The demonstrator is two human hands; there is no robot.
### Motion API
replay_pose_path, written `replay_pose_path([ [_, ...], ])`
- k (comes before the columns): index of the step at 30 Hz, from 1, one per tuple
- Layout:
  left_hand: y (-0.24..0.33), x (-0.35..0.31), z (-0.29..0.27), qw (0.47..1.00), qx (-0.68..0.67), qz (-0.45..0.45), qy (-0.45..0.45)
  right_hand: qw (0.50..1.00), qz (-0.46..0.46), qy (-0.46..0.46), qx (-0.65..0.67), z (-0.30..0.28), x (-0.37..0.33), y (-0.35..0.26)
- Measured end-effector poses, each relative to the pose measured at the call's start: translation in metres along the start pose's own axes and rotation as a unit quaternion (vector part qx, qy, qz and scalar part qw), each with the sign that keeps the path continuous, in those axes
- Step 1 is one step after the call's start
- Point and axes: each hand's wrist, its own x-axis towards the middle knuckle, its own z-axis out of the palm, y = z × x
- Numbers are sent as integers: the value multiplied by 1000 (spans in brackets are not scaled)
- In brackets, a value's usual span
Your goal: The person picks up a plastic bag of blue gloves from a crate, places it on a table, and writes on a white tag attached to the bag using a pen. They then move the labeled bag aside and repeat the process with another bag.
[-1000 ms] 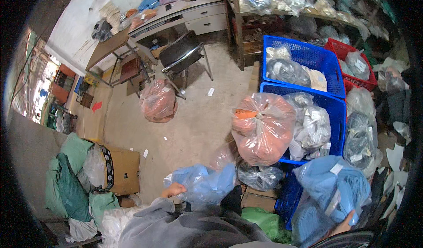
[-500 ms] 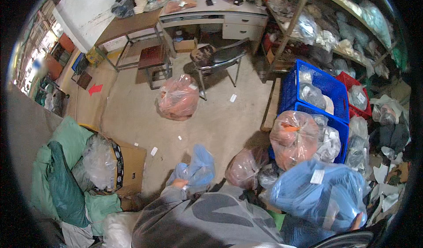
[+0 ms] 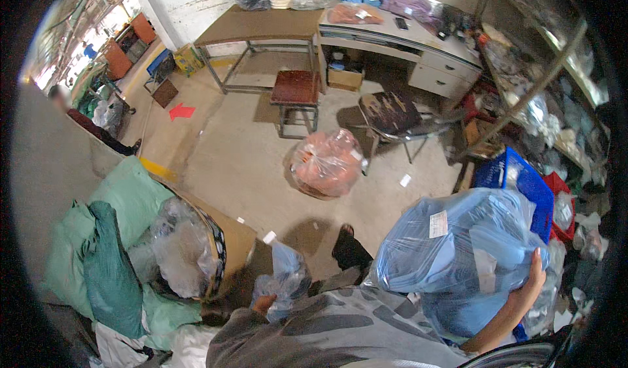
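Note:
My left hand is closed on a small clear plastic bag with light blue cloth in it, low in front of my body. At the right, my right hand presses against the far side of a large clear bag of stacked blue cloth pieces, its fingers curled on the plastic. The bag rests in the crook of my right arm and against my body. A white label is stuck on its top. The underside of the large bag is hidden.
A clear bag of orange cloth lies on the floor near a red-topped stool and a folding chair. Blue crates and loaded shelves line the right. A cardboard box and green sacks stand at the left.
My view has turned, so the room shifts rightward. The large blue bag is higher, now covering part of the crates. The small bag stays in my left hand. A person now shows at the far left.

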Motion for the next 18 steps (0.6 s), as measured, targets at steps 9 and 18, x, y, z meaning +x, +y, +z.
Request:
replay_pose_path([
  [9,142,28,-123,996,-49,-54,47,992,-46,-109,-46,341,80,-67],
  [18,242,134,-243,959,-85,-170,211,968,-129,-213,36,680,175,-162],
])
